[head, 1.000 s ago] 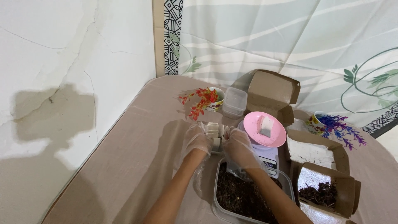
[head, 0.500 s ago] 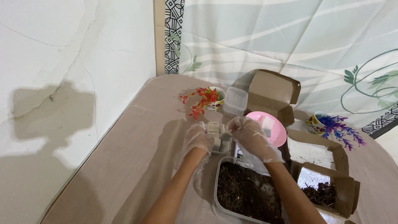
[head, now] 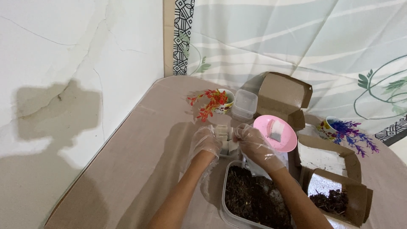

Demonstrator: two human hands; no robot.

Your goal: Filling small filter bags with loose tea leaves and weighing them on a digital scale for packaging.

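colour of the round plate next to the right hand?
Pink, with a small whitish piece lying on it. The plate shows best in the head view.

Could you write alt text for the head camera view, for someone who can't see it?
Two gloved hands, left hand and right hand, meet over a small white pot on a beige table, above a clear tub of dark soil. Around them: a pink dish, brown cardboard boxes, and cups of red flowers and purple flowers.

The soil tub [head: 254, 199] lies nearest the viewer; behind it the seedling tray [head: 224, 140], right of it the plate [head: 275, 133], further behind the flower cup [head: 220, 101].
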